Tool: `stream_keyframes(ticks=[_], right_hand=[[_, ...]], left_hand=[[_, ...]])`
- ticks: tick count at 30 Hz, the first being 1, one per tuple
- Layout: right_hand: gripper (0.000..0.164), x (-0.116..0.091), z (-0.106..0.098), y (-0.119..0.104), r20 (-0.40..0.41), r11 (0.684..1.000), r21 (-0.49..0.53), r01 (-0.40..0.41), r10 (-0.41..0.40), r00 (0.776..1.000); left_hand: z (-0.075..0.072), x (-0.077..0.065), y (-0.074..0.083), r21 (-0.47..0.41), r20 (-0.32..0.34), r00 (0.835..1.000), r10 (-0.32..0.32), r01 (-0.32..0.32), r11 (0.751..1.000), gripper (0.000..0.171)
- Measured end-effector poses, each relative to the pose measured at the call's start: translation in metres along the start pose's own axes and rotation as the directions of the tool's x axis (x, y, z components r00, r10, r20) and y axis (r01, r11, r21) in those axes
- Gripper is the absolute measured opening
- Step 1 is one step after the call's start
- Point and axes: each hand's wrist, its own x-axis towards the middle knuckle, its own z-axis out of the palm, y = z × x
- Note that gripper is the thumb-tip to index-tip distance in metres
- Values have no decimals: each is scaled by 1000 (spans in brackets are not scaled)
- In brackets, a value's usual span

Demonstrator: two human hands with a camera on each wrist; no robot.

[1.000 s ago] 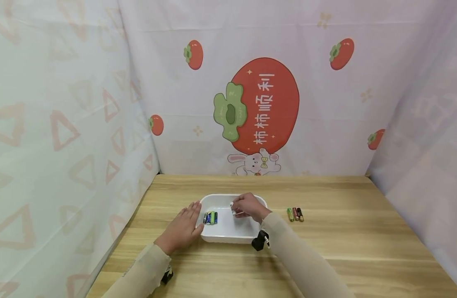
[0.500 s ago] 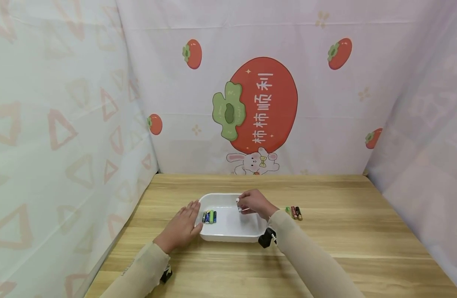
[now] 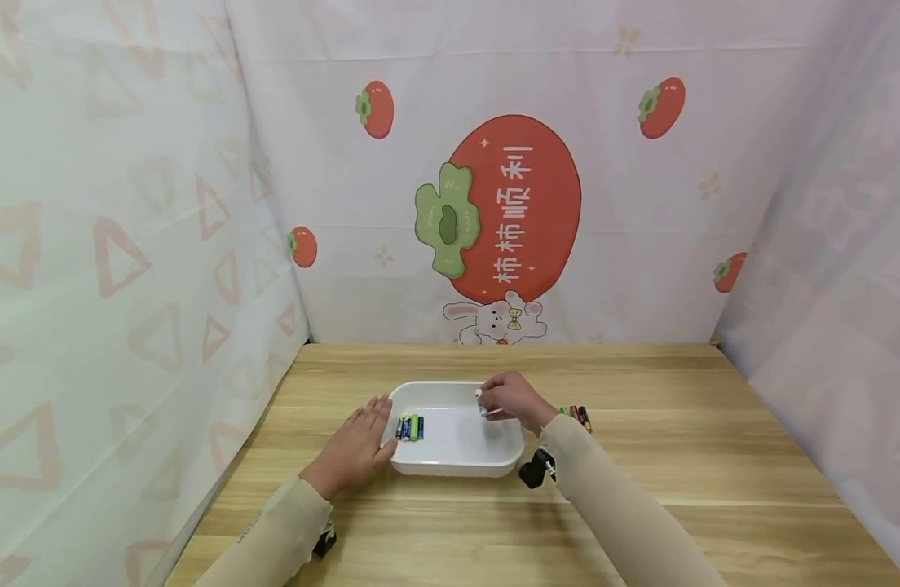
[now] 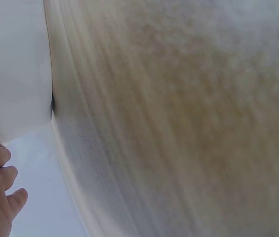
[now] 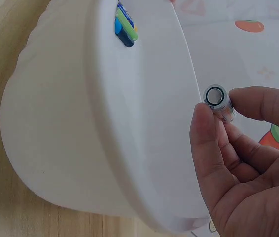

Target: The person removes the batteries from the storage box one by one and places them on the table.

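A white tray (image 3: 456, 470) stands on the wooden table. My left hand (image 3: 352, 448) rests with straight fingers against the tray's left side. Over the right part of the tray, my right hand (image 3: 516, 397) pinches a whitish battery (image 5: 219, 102) between thumb and fingers. One flat end of that battery faces the right wrist camera. Inside the tray, near its left wall, several batteries (image 3: 411, 428) in blue, green and dark colours lie side by side in a row. The left wrist view catches only some fingers (image 4: 6, 175) at the tray's side.
Right of the tray, a small row of batteries (image 3: 584, 418) in green, red and black lies on the table (image 3: 677, 456), partly behind my right wrist. Printed cloth (image 3: 523, 212) closes off the back, with more cloth at both sides.
My right hand has drifted to the right over the tray, carrying the whitish battery and now partly covering the row on the table. The left hand stays at the tray's side.
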Motion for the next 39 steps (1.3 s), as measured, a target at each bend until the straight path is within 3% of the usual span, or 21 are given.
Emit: stream_keyframes(ticks=[26, 39], right_hand=[[29, -10, -36, 16, -29, 1000, 15, 14, -13, 999], [28, -15, -51, 25, -83, 1000, 23, -8, 10, 997]], left_hand=[[-2, 0, 2, -6, 16, 1000, -10, 11, 1000, 73], [-2, 0, 1, -10, 9, 1000, -6, 6, 1000, 73]])
